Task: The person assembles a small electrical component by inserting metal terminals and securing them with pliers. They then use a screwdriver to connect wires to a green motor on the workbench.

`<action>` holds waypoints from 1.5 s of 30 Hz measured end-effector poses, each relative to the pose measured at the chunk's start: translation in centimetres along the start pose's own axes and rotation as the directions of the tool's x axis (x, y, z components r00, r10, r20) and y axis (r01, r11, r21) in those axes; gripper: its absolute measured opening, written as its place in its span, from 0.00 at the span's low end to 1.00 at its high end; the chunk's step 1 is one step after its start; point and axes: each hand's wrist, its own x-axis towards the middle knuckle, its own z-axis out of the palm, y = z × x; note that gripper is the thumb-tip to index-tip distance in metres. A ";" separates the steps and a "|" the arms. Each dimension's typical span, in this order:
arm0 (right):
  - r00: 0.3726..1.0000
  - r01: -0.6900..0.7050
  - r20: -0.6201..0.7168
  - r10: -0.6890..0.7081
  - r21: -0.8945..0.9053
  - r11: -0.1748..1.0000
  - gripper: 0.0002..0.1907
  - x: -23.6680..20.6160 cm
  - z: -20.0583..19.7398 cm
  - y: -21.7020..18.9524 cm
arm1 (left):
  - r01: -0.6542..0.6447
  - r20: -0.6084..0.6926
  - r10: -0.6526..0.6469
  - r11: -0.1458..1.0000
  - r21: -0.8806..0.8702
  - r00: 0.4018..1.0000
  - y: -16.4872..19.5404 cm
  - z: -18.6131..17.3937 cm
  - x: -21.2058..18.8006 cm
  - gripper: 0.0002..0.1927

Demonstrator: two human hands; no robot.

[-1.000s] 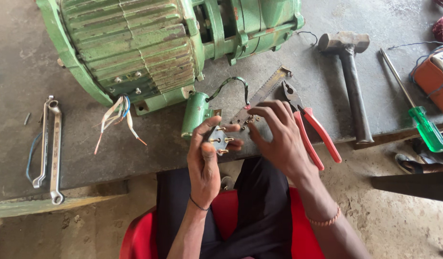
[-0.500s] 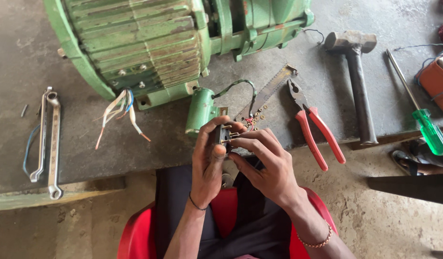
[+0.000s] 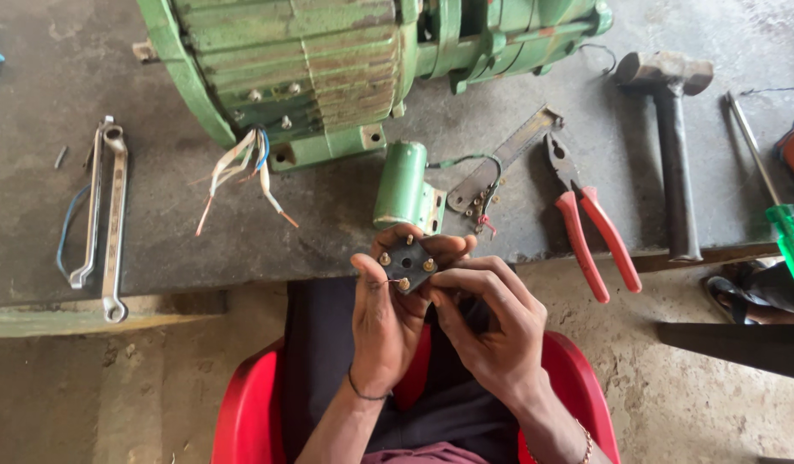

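Observation:
My left hand (image 3: 381,322) holds a small black terminal block (image 3: 406,262) with brass studs, just below the bench edge. My right hand (image 3: 487,318) pinches the block's lower right side, fingertips at a thin wire on one stud. Both hands sit over my lap, above a red chair (image 3: 242,412). A green capacitor can (image 3: 401,185) lies on the bench right above the hands. The big green electric motor (image 3: 328,60) stands behind it with loose white, blue and bare-ended wires (image 3: 242,172) hanging from its side.
Red-handled pliers (image 3: 586,228) and a flat metal strip (image 3: 504,159) lie right of the capacitor. A hammer (image 3: 672,146) and a green-handled screwdriver (image 3: 779,210) lie further right. Spanners (image 3: 105,219) with a blue wire rest at the left. A sandalled foot (image 3: 749,288) shows lower right.
Both hands have come down from the bench edge toward my lap with the block. The right hand left the pliers area and now grips the block; the block's stud face is turned up.

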 end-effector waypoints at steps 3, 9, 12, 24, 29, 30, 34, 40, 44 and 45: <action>1.000 -0.022 0.006 0.022 0.038 0.999 0.13 -1.0 0.3 -1.1 | -0.005 -0.052 0.005 1.000 0.018 0.999 0.2 0.7 -1.1 0.30; 0.997 -0.075 0.008 0.075 0.093 0.993 0.12 -2.2 1.2 -1.8 | -0.040 -0.059 0.044 0.997 0.059 0.997 0.5 1.1 -2.3 0.30; 0.997 -0.083 0.014 0.082 0.076 0.994 0.12 -2.5 1.3 -1.9 | -0.060 -0.048 0.063 0.996 0.062 0.997 0.5 0.9 -2.7 0.30; 0.999 -0.051 0.001 0.052 -0.053 0.997 0.11 -3.1 1.7 -2.8 | -0.176 -0.001 0.184 0.939 0.295 0.983 0.5 1.0 -4.0 0.30; 0.998 -0.009 0.059 0.013 -0.061 0.998 0.11 -2.9 1.2 -2.5 | -0.136 -0.021 0.148 0.948 0.287 0.989 0.8 0.9 -4.2 0.31; 0.998 0.018 0.060 -0.013 -0.080 0.997 0.11 -2.8 1.1 -2.4 | -0.121 -0.024 0.133 0.951 0.284 0.991 0.9 0.9 -4.2 0.31; 0.997 0.058 0.053 -0.053 -0.105 0.993 0.10 -2.5 0.9 -2.4 | -0.100 -0.020 0.110 0.956 0.274 0.994 1.2 1.3 -4.3 0.33; 0.997 0.051 0.065 -0.050 -0.010 0.999 0.12 -2.9 0.6 -2.2 | -0.117 0.011 0.119 0.948 0.295 0.993 0.9 1.2 -4.6 0.33; 0.995 0.088 0.046 -0.085 -0.068 0.994 0.12 -3.6 0.3 -1.7 | -0.086 -0.039 0.104 0.939 0.332 0.994 0.3 0.6 -4.5 0.34; 0.994 0.110 0.019 -0.108 -0.126 0.986 0.11 -3.6 -0.2 -1.4 | -0.089 -0.062 0.112 0.953 0.289 0.992 0.4 0.3 -4.4 0.33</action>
